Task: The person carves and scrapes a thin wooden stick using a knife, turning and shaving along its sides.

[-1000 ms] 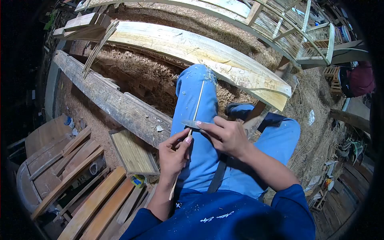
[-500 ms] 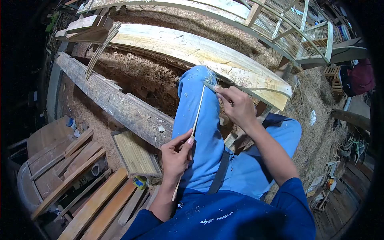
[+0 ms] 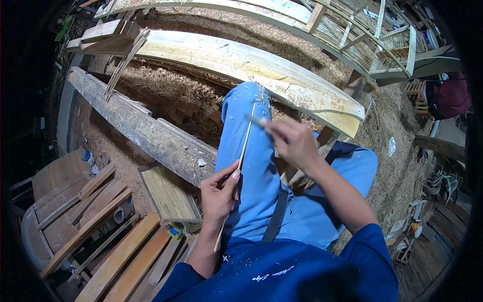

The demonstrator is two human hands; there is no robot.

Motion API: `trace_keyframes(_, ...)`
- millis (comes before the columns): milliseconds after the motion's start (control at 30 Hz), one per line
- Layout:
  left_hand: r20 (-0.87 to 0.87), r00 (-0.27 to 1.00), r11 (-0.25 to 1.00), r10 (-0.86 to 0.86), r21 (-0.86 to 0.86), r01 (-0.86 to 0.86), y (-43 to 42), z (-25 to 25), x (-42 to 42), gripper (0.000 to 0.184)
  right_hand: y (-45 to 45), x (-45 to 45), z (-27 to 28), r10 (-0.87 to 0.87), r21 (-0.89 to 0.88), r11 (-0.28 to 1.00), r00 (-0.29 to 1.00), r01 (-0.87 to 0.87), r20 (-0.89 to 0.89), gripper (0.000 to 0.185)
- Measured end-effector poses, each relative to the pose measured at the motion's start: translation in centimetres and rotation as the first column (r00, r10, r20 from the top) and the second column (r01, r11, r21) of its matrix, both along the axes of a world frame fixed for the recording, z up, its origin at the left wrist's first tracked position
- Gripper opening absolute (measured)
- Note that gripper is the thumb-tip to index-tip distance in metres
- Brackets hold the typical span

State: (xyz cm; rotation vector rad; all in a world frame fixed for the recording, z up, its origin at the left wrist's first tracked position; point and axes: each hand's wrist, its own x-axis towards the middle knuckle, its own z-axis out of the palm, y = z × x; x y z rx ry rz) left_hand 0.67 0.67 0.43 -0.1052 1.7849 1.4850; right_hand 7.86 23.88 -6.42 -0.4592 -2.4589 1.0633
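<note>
My left hand (image 3: 219, 194) pinches a thin pale wooden strip (image 3: 245, 143) between thumb and fingers. The strip runs from beside my left wrist up along my raised knee, over blue trousers (image 3: 241, 108). In my right hand (image 3: 294, 143), slightly blurred, is a small knife (image 3: 255, 120), its blade pointing left and lying across or just over the upper part of the strip. Whether the blade touches the strip cannot be told. Small shavings cling to the trousers near the knee.
A long pale plank (image 3: 216, 53) lies beyond my knee, with a weathered beam (image 3: 136, 123) to the left. A bundle of thin strips (image 3: 126, 63) rests across them. Cut boards (image 3: 121, 254) lie at lower left, a slatted frame (image 3: 372, 43) at upper right.
The right hand with the knife first went up the strip toward the knee, then came slightly back down and left. The left hand stays low on the strip with little movement.
</note>
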Motion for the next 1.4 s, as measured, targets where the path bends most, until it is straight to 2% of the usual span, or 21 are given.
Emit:
trace_keyframes(33,-0.002,1.000,1.000,0.000,0.015,0.000,-0.3,-0.4,0.0,0.032,-0.7,0.4,1.3,0.002,0.003,1.000,1.000,-0.002,0.000,0.029)
trace_keyframes(100,-0.002,1.000,1.000,0.005,0.029,-0.005,-0.4,-0.6,-0.1,0.032,-2.6,1.6,4.0,0.229,0.016,0.972,0.961,-0.234,0.158,0.025)
trace_keyframes(167,-0.012,1.000,0.999,-0.013,0.035,0.013,-0.4,-0.5,0.0,0.031,-2.5,1.3,3.4,0.231,0.004,0.972,0.964,-0.233,0.132,0.023)
trace_keyframes(233,-0.003,1.000,0.999,-0.003,0.038,0.004,-0.2,-0.2,0.1,0.031,-0.6,0.3,0.1,-0.017,-0.028,0.999,0.999,0.019,0.041,0.022)
trace_keyframes(300,-0.003,1.000,0.999,0.003,0.050,-0.003,-0.1,-0.3,0.1,0.031,0.3,-0.2,-0.8,-0.071,-0.011,0.997,0.997,0.071,-0.008,0.022)
trace_keyframes(367,-0.006,1.000,0.998,-0.002,0.063,0.003,-0.4,-0.6,0.0,0.031,-0.8,0.2,0.1,0.048,-0.019,0.999,0.999,-0.048,-0.018,0.025)
trace_keyframes(400,-0.003,1.000,0.998,-0.004,0.063,0.005,-0.5,-0.8,0.1,0.031,-1.9,0.9,2.0,0.133,0.038,0.990,0.987,-0.137,0.091,0.028)
trace_keyframes(433,-0.011,1.000,0.997,0.010,0.076,-0.009,-0.5,-1.0,0.1,0.031,-2.6,1.5,3.0,0.224,0.093,0.969,0.972,-0.230,0.078,0.031)
trace_keyframes(533,-0.003,1.000,0.997,0.012,0.074,-0.012,-0.2,-0.7,-0.1,0.031,-1.9,0.9,2.4,0.234,0.055,0.969,0.967,-0.241,0.105,0.030)
trace_keyframes(600,0.009,1.000,0.998,0.007,0.057,-0.008,-0.3,-0.6,0.1,0.030,0.7,-1.1,-0.1,-0.031,-0.022,0.999,0.998,0.030,-0.046,0.026)
trace_keyframes(633,-0.001,1.000,0.998,0.010,0.058,-0.010,-0.2,-0.7,0.2,0.030,0.8,-1.1,-0.2,-0.026,-0.020,0.999,0.998,0.025,-0.049,0.026)
trace_keyframes(767,-0.016,1.000,0.998,0.012,0.056,-0.011,-0.5,-0.9,-0.1,0.030,-1.4,0.2,2.5,0.077,-0.038,0.996,0.996,-0.076,0.051,0.018)
trace_keyframes(833,-0.019,1.000,0.998,0.008,0.068,-0.007,-0.4,-0.9,-0.1,0.030,-2.5,0.7,5.1,0.243,-0.041,0.970,0.930,-0.241,0.276,0.020)
trace_keyframes(900,-0.020,1.000,0.997,0.013,0.075,-0.011,-0.4,-0.6,0.0,0.030,-0.9,-0.2,1.2,0.189,-0.046,0.982,0.963,-0.183,0.194,0.021)
trace_keyframes(967,0.008,1.000,1.000,-0.016,0.018,0.016,0.0,0.3,0.0,0.031,1.0,-1.6,-1.8,-0.089,-0.060,0.995,0.994,0.085,-0.066,0.025)
trace_keyframes(1033,0.008,1.000,1.000,-0.014,0.025,0.014,-0.2,0.1,-0.1,0.032,0.0,-1.4,-1.0,-0.100,-0.060,0.993,0.994,0.097,-0.042,0.027)
trace_keyframes(1133,0.007,1.000,0.998,0.004,0.056,-0.004,-0.5,-0.8,0.1,0.034,-2.8,0.5,3.4,0.222,0.059,0.971,0.966,-0.232,0.134,0.029)
trace_keyframes(1200,0.002,1.000,0.997,0.026,0.077,-0.026,-0.6,-0.9,0.0,0.035,-2.2,0.0,1.8,0.158,0.006,0.987,0.985,-0.159,0.062,0.028)
trace_keyframes(1267,0.009,0.998,0.998,-0.062,0.029,0.062,-0.6,-0.2,-0.2,0.037,-0.1,-1.4,-0.7,-0.050,-0.105,0.994,0.997,0.043,-0.062,0.024)
trace_keyframes(1367,-0.025,0.996,0.995,-0.089,0.042,0.090,-0.3,0.8,0.2,0.037,0.1,-1.2,-0.9,-0.097,-0.114,0.989,0.995,0.098,0.013,0.025)
trace_keyframes(1400,-0.031,0.995,0.994,-0.097,0.047,0.099,-0.6,0.4,0.1,0.040,-0.6,-0.6,-0.6,-0.034,-0.089,0.995,0.999,0.037,0.027,0.028)
